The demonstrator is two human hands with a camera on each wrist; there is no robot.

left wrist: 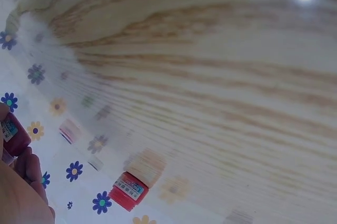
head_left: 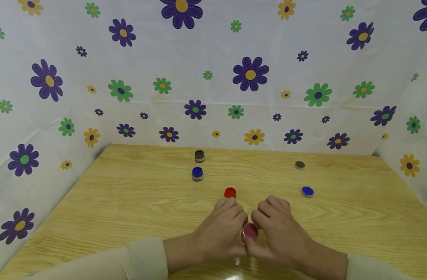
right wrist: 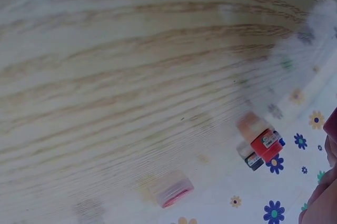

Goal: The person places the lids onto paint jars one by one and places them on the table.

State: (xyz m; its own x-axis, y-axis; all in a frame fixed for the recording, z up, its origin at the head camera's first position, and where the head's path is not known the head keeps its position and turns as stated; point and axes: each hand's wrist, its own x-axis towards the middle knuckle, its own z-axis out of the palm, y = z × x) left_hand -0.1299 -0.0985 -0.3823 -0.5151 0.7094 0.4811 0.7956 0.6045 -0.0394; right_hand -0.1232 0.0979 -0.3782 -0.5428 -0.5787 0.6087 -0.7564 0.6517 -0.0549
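Both hands meet low on the wooden bench [head_left: 129, 202], clamped together on one small pot. Left hand [head_left: 218, 229] has fingers curled round the dark red pot [head_left: 250, 231] from its left side; right hand [head_left: 278, 233] has fingers and thumb curled round it from the right. So each grip is closed on the same pot, which sits between the two thumbs, its top facing the head camera. Whether the pot rests on the bench or is lifted a bit, cannot tell.

Left wrist view: dark red pot [left wrist: 13, 132] with a label sits against the fingers [left wrist: 29, 174] at the frame edge.

Just beyond the left grip: a red pot [head_left: 230, 192], standing, near the knuckles but apart. It also shows in the left wrist view [left wrist: 128, 191], labelled.

Further beyond the grip, to the left: a blue pot [head_left: 197, 173], and behind it a brown pot [head_left: 199, 156], close together, well away from the hands.

Right of and beyond the right grip: a blue lid [head_left: 307, 191] flat on the bench; further back a brown lid [head_left: 299, 165]. A bit of red peeks out just behind the right-hand fingers; cannot tell what it is.

Flower-print sheet [head_left: 213, 77] walls the bench on three sides. Cream sleeves [head_left: 143, 258] on both forearms.
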